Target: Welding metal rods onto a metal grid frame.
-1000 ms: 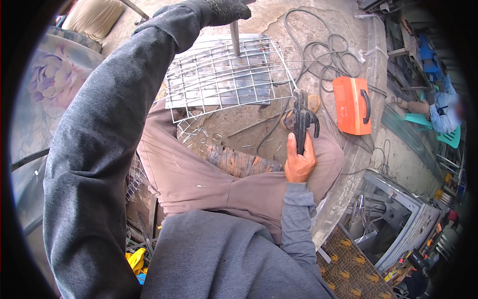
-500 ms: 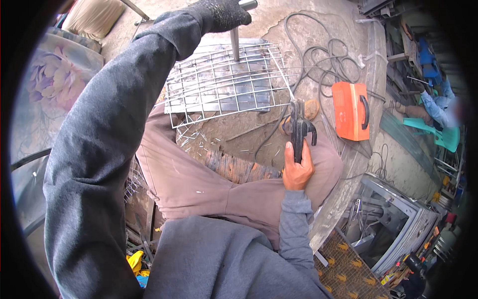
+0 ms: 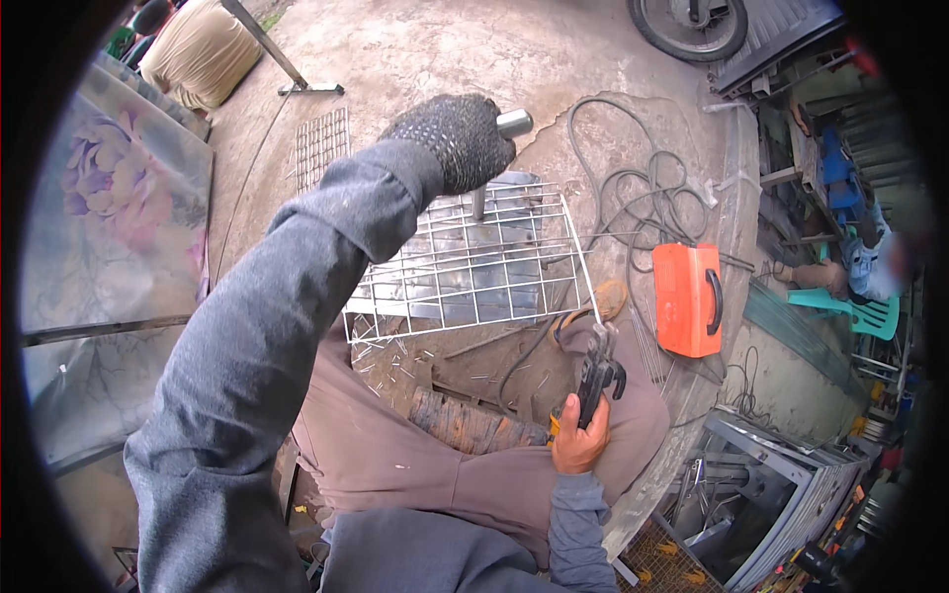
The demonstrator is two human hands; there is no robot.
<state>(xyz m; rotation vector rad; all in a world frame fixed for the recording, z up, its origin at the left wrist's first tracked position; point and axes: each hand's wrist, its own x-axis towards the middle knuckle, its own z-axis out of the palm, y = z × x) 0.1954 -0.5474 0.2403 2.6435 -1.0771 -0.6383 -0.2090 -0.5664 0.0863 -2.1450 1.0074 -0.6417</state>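
My left hand, in a dark knit glove, is closed around a T-shaped metal tool. The tool's shaft points down toward a welded wire grid; whether its lower end touches is unclear. The grid lies over grey sheet metal on the ground in front of my knees. My bare right hand grips a black welding electrode holder. Its jaws are by the near right corner of the grid. I cannot tell whether a thin pale line there is an electrode or the grid's edge wire.
An orange welding machine stands right of the grid, beside coiled cable. A scorched wooden block and scattered wire offcuts lie near my legs. Metal frames are lower right. Another person is far right.
The whole view has shifted, so most things sit lower in it. My gloved left hand remains closed on the metal tool above the grid. The electrode holder in my right hand tilts more rightward.
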